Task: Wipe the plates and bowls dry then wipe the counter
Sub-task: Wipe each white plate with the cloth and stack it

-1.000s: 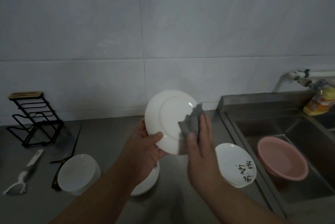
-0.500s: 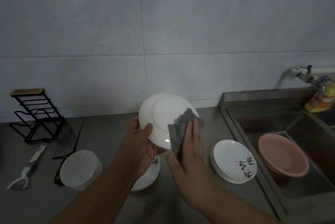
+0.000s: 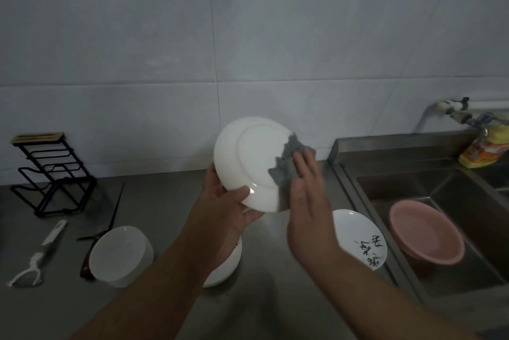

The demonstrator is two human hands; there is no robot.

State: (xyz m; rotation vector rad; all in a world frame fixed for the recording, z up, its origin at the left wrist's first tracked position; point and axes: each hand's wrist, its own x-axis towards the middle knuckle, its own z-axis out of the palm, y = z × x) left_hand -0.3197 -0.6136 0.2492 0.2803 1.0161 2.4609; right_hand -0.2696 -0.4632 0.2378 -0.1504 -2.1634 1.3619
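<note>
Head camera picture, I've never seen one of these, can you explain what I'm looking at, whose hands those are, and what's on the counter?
There is one view: a wide-angle camera worn on a person's head, looking forward and down, so the two bare arms are the wearer's own.

The left hand grips a white plate by its lower rim, underside facing the camera. The right hand presses a grey cloth flat against the plate's right side.

On the steel counter lie a white bowl, another bowl partly hidden by the left arm, and a stack of plates with black writing. Further left: a black wire rack, a white peeler and a knife. In the sink on the right sits a pink basin.
</note>
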